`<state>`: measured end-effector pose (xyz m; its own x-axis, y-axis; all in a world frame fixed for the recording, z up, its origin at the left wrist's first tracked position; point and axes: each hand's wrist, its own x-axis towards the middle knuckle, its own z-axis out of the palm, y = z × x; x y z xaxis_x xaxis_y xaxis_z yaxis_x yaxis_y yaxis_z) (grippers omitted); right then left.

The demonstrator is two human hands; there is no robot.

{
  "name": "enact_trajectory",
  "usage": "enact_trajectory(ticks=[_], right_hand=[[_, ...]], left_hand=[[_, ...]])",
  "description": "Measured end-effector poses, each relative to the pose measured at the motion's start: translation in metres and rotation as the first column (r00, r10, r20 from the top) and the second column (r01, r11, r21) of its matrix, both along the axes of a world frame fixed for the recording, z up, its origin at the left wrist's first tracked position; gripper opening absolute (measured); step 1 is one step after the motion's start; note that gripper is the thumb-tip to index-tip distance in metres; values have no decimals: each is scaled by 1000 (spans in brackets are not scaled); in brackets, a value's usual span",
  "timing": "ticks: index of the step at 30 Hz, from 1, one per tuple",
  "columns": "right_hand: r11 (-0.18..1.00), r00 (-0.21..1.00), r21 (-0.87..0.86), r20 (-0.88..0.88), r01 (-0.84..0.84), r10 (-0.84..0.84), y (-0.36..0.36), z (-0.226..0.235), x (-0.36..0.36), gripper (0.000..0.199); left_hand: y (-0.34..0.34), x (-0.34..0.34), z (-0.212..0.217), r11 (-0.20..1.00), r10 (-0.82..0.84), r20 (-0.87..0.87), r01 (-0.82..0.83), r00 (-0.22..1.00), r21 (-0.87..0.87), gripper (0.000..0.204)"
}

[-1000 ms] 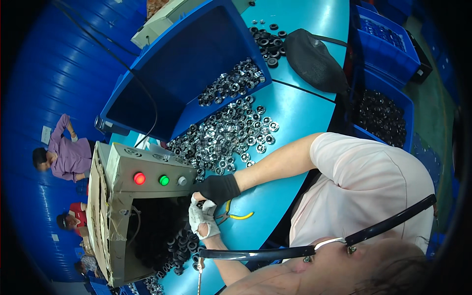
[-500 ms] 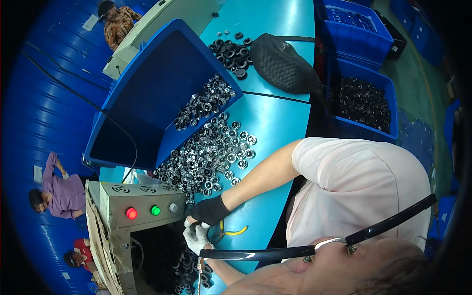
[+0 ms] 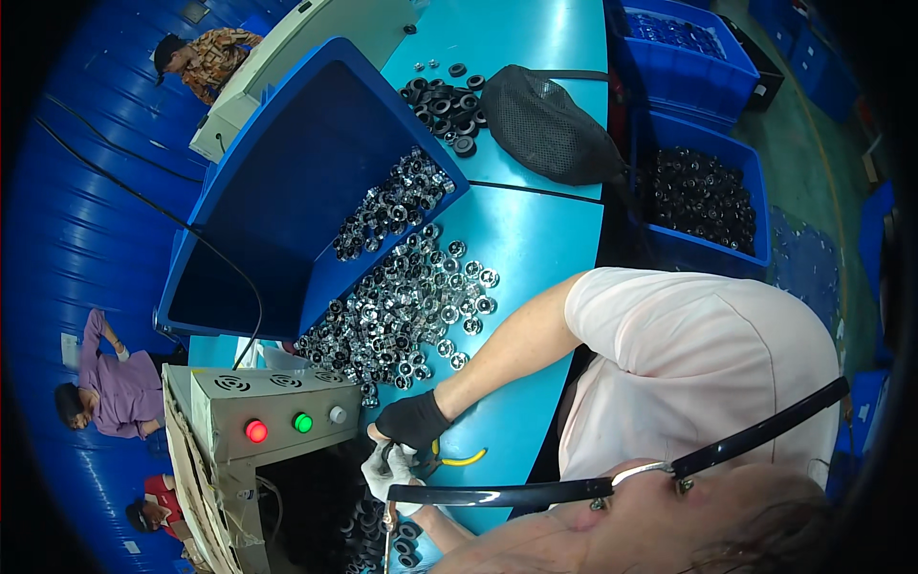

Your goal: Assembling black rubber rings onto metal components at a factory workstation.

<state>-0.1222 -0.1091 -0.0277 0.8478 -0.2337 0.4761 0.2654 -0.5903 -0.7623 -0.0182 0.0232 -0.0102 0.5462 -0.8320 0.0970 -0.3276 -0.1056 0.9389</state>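
Black rings [image 3: 371,532], heaped, near the white-gloved grip [image 3: 386,469]

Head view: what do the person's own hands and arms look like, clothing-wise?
The right hand wears a black covering over the wrist and back of the hand. The left hand has a white glove. The right arm has a loose, plain, pale pink short sleeve, its forearm uncovered. Any sleeve on the left arm can't be made out.
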Motion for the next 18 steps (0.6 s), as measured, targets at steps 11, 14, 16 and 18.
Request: enact_trajectory(ticks=[11,14,16,18], right_hand=[[892,988,432,-24,-129,155,2,-18,19,36],[865,989,488,-14,-121,147,5,-17,19,37],[911,994,405,-36,-85,108,3,-14,15,36],[947,996,317,-52,-50,69,3,-13,14,35]], left_hand=[[2,3,21,972,-157,-145,179,977,154,39],[-7,-5,17,998,-28,-219,41,975,54,31],[-9,-10,18,999,33,-251,-29,967,19,27],[-9,-16,20,997,77,-267,-80,961,0,22]])
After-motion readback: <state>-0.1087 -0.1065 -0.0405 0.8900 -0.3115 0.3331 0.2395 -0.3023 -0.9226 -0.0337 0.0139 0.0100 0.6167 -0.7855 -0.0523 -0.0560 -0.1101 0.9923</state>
